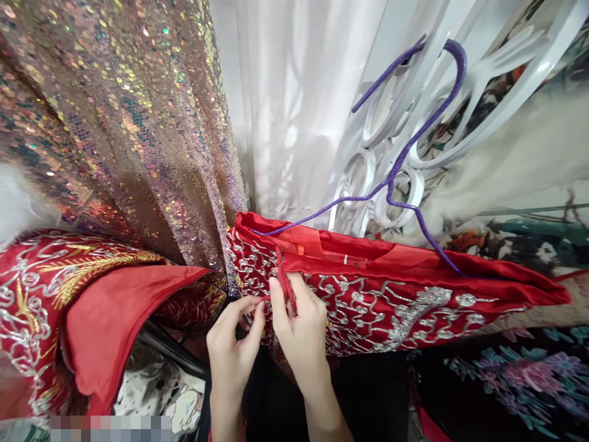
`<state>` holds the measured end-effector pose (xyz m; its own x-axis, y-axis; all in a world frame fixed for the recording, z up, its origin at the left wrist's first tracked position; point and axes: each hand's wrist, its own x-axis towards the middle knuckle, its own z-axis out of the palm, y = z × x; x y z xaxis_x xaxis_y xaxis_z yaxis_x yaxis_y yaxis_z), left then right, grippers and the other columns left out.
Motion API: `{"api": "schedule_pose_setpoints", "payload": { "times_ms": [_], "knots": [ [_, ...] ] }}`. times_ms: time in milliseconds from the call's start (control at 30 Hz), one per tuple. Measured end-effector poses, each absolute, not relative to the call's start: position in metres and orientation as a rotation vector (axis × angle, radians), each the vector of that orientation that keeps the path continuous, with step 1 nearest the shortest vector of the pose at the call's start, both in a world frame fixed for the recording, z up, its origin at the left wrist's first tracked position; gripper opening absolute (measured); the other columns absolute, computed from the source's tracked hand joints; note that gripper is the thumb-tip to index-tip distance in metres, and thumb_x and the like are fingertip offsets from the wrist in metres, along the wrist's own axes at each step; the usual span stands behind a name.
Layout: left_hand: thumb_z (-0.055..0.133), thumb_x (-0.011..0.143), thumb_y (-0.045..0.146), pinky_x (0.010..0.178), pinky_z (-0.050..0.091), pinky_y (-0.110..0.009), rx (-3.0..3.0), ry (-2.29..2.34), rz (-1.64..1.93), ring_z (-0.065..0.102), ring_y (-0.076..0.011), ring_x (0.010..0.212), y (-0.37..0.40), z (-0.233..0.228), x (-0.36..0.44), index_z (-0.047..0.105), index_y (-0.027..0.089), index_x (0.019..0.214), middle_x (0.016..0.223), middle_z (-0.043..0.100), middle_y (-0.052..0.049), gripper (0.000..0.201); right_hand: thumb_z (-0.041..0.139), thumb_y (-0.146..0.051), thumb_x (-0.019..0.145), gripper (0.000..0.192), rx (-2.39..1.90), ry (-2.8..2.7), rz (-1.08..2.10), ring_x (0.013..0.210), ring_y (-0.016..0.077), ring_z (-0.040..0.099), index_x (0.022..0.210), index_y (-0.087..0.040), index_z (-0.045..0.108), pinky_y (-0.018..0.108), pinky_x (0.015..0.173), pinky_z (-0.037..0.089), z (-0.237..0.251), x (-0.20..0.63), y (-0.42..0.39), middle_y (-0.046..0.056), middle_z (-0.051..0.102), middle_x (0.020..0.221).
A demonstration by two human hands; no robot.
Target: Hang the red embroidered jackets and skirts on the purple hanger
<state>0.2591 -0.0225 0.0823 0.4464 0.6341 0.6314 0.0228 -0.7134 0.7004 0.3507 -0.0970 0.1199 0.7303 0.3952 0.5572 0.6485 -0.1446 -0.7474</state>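
A red garment with silver embroidery hangs by its red waistband from a purple hanger. Both my hands are at the front of it, left of its middle. My right hand pinches a red cord that runs down from a gap in the waistband. Just left of it, my left hand has thumb and forefinger pressed together on a thin stretch of the same red cord. Inside the waistband a small size label shows.
The hanger's hook is at a white scrollwork frame. A sequinned cloth hangs at the left, above another red embroidered garment. White curtain hangs behind. Black floral fabric lies at lower right.
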Motion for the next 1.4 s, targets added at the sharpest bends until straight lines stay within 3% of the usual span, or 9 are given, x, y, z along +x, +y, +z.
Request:
{"api": "schedule_pose_setpoints", "payload": {
  "times_ms": [200,367,500,633,833,967,1033,1233,1400],
  "knots": [
    [0.066,0.087,0.015,0.075,0.054,-0.023,2.094,0.566,1.34,0.068,-0.0135,0.079,-0.019,0.08,0.257,0.07,0.019,0.101,0.093,0.073,-0.003,0.015,0.044,-0.028,0.102,0.028,-1.768,-0.801,-0.37,0.061,0.0142,0.063,0.092,-0.018,0.068,0.025,0.06,0.043,0.116,0.355,-0.096,0.007,0.073,0.078],
    [0.061,0.089,0.011,0.084,0.056,-0.026,2.098,0.484,1.369,0.07,-0.0157,0.087,-0.02,0.082,0.258,0.07,0.02,0.1,0.095,0.074,-0.004,0.017,0.052,-0.041,0.1,0.031,-1.838,-0.788,-0.366,0.058,0.0162,0.063,0.095,-0.016,0.069,0.027,0.056,0.041,0.119,0.353,-0.091,0.007,0.072,0.076],
    [0.061,0.087,0.008,0.087,0.056,-0.027,2.085,0.386,1.39,0.069,-0.0161,0.092,-0.021,0.086,0.258,0.07,0.021,0.103,0.097,0.074,-0.004,0.022,0.043,-0.036,0.103,0.035,-1.771,-0.826,-0.21,0.074,0.0188,0.069,0.099,-0.017,0.073,0.028,0.068,0.048,0.121,0.351,-0.09,0.01,0.074,0.087],
    [0.061,0.09,0.014,0.085,0.057,-0.029,2.017,0.348,1.372,0.07,-0.0168,0.091,-0.017,0.093,0.266,0.071,0.02,0.103,0.097,0.075,-0.004,0.018,0.035,-0.038,0.105,0.044,-1.55,-0.84,0.173,0.064,0.015,0.064,0.1,-0.02,0.075,0.026,0.066,0.05,0.116,0.351,-0.094,0.005,0.072,0.077],
    [0.074,0.084,0.027,0.084,0.059,-0.028,1.982,0.486,1.284,0.073,-0.0168,0.083,-0.019,0.108,0.296,0.073,0.019,0.097,0.094,0.077,-0.003,0.016,0.047,-0.044,0.098,0.035,-1.432,-0.634,0.401,0.046,0.0117,0.049,0.094,-0.018,0.07,0.023,0.047,0.044,0.099,0.359,-0.099,-0.002,0.057,0.056],
    [0.069,0.087,0.024,0.078,0.059,-0.023,1.948,0.484,1.169,0.074,-0.0153,0.08,-0.021,0.114,0.304,0.073,0.02,0.097,0.093,0.078,-0.002,0.012,0.058,-0.042,0.091,0.024,-1.37,-0.528,0.573,0.043,0.0097,0.048,0.102,-0.021,0.063,0.022,0.041,0.042,0.096,0.36,-0.099,-0.003,0.059,0.064],
    [0.063,0.09,0.022,0.075,0.058,-0.022,1.934,0.452,1.109,0.074,-0.0147,0.08,-0.021,0.117,0.303,0.073,0.02,0.099,0.093,0.078,-0.002,0.014,0.067,-0.041,0.085,0.031,-1.347,-0.5,0.649,0.043,0.0094,0.05,0.107,-0.022,0.06,0.021,0.038,0.041,0.098,0.36,-0.098,-0.002,0.063,0.071],
    [0.056,0.097,0.027,0.077,0.059,-0.022,1.819,0.379,1.077,0.075,-0.0152,0.086,-0.025,0.114,0.297,0.068,0.02,0.115,0.101,0.078,-0.005,0.023,0.066,-0.042,0.084,0.025,-1.348,-0.538,0.566,0.039,0.0084,0.05,0.082,-0.02,0.057,0.02,0.038,0.042,0.105,0.366,-0.102,-0.005,0.057,0.058],
    [0.055,0.098,0.035,0.067,0.057,-0.02,1.637,0.461,1.027,0.072,-0.0129,0.073,-0.024,0.109,0.292,0.068,0.021,0.114,0.09,0.076,-0.003,0.025,0.051,-0.039,0.094,0.026,-1.315,-0.567,0.502,0.037,0.0064,0.045,0.082,-0.018,0.06,0.018,0.041,0.036,0.104,0.362,-0.103,-0.007,0.049,0.048]
  ]
}}
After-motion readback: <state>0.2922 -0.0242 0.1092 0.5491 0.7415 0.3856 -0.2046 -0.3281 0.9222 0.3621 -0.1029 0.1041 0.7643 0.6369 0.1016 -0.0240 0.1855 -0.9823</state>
